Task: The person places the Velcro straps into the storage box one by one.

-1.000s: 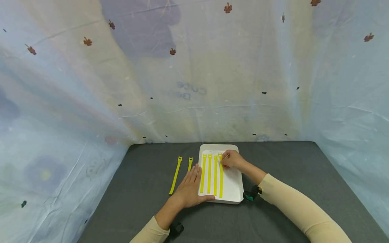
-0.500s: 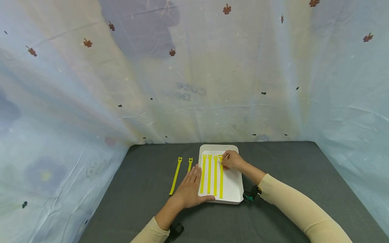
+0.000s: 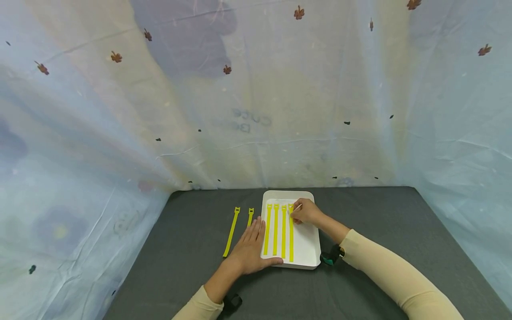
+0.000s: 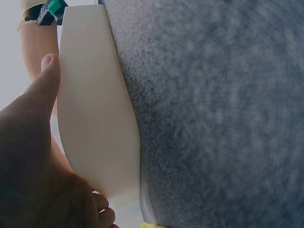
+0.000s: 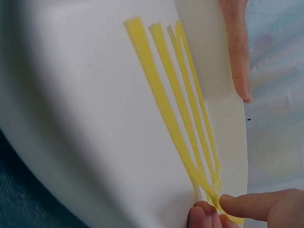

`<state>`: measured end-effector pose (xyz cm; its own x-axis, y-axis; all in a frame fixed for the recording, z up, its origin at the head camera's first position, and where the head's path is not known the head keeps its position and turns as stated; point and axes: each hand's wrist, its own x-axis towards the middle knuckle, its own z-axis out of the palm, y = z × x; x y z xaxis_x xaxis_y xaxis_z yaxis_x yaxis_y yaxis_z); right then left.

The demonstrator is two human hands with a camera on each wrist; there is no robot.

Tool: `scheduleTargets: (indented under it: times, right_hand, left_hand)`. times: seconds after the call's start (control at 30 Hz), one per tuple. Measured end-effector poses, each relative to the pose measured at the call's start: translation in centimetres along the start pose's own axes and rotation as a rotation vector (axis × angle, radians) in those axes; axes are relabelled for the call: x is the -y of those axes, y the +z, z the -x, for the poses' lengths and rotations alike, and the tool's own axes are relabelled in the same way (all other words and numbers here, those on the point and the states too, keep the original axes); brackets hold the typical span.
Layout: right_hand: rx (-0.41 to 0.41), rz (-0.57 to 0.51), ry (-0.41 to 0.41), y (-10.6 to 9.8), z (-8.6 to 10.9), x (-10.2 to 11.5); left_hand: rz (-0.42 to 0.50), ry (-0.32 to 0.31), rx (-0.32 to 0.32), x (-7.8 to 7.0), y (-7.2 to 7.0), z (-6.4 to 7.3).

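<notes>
Several yellow strap cable ties with slotted heads lie side by side, lengthwise, in a white tray [image 3: 307, 249]. My right hand [image 3: 307, 211] pinches the rightmost cable tie [image 3: 291, 240] near its slotted far end. In the right wrist view, thumb and fingertips meet on that cable tie [image 5: 161, 102], while its tail stretches along the tray floor. My left hand [image 3: 249, 252] rests on the tray's near left corner with straight fingers along the left rim. Its thumb lies on the near rim, and the left wrist view shows the tray's outer wall [image 4: 97, 104] beside it.
Left of the tray, two more yellow cable ties lie on the dark grey cloth: one further out [image 3: 230, 232], the other [image 3: 250, 215] partly hidden behind my left hand. A patterned curtain [image 3: 280, 111] rises behind the table's far edge.
</notes>
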<state>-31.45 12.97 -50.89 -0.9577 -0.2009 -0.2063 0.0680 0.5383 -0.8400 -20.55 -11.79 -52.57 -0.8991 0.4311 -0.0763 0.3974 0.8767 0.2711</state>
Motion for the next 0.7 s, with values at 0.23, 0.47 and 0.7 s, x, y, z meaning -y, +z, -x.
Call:
scheduleTargets:
  times: [0.23, 0.47, 0.7]
  right_hand:
    - [0.000, 0.024, -0.008, -0.08, 0.11, -0.07]
    - [0.008, 0.067, -0.006, -0.14, 0.15, 0.05]
    - [0.017, 0.097, -0.008, -0.02, -0.02, 0.03]
  left_hand:
    - [-0.002, 0.005, -0.005, -0.04, -0.04, 0.12]
    - [-0.018, 0.007, -0.006, 0.07, 0.02, 0.08]
    - [-0.025, 0.003, 0.001, 0.08, 0.04, 0.04]
